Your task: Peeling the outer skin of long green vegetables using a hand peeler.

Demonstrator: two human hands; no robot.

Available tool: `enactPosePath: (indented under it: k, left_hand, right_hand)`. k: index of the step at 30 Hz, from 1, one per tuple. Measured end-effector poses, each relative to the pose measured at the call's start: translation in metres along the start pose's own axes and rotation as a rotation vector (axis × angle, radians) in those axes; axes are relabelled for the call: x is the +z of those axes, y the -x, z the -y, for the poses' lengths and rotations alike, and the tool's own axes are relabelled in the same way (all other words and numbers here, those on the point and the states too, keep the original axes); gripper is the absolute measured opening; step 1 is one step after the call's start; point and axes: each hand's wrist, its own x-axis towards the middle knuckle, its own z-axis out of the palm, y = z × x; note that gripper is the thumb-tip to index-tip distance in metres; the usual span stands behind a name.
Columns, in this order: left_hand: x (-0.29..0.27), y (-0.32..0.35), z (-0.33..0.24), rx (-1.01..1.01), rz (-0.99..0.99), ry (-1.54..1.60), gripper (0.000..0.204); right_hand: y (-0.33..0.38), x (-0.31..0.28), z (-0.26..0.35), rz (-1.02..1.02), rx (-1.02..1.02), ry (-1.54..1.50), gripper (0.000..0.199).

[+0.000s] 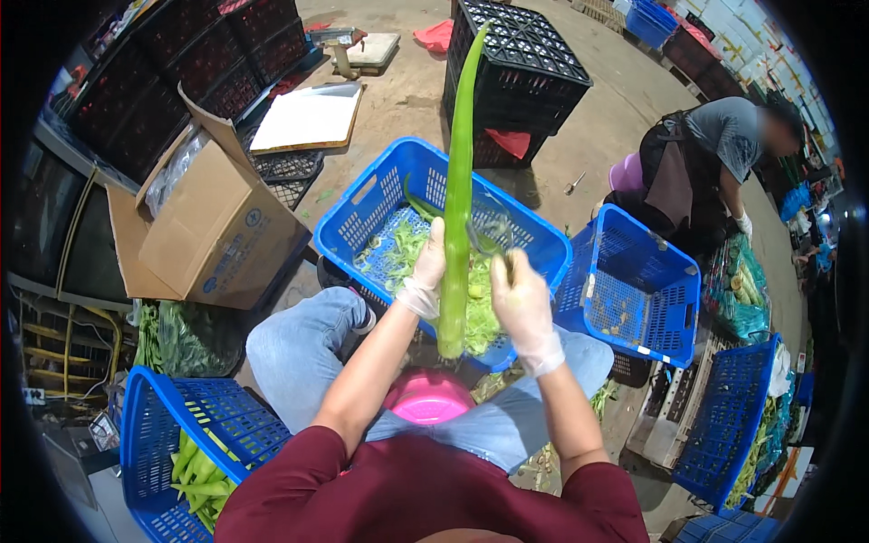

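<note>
A long green celtuce stem (459,190) stands nearly upright in front of me, its thick cut end low and its thin tip high. My left hand (429,267), in a thin clear glove, is closed round the stem's side. Also gloved, my right hand (523,303) grips a peeler (489,242), blurred by motion, close against the stem's right side. Beneath both hands is a blue plastic basket (358,195) with pale green peelings (403,249) strewn over its bottom.
At my lower left, a blue basket (149,425) holds peeled green stems (201,475). An open cardboard box (213,222) stands left, stacked black crates (520,81) ahead. Another blue basket (634,281) is to the right, near a bending person (706,154). A pink stool (427,396) shows between my legs.
</note>
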Motion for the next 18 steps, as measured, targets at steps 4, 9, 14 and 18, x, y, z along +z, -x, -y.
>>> enactPosePath:
  k: [4,9,14,18]
  left_hand:
    - [0.016,0.012,0.002,-0.045,0.125,0.12,0.07]
    - [0.026,0.022,0.007,-0.036,0.197,0.057,0.072]
    - [0.031,0.024,0.012,-0.03,0.144,-0.027,0.067]
    - [0.031,0.024,0.013,0.044,0.199,-0.076,0.065]
  right_hand:
    - [-0.067,-0.016,0.014,-0.174,-0.174,-0.025,0.023]
    - [-0.148,-0.036,0.04,-0.329,-0.227,0.179,0.03]
    - [-0.178,-0.047,0.051,-0.352,-0.138,0.305,0.037]
    - [-0.161,-0.034,0.039,-0.294,-0.112,0.299,0.04]
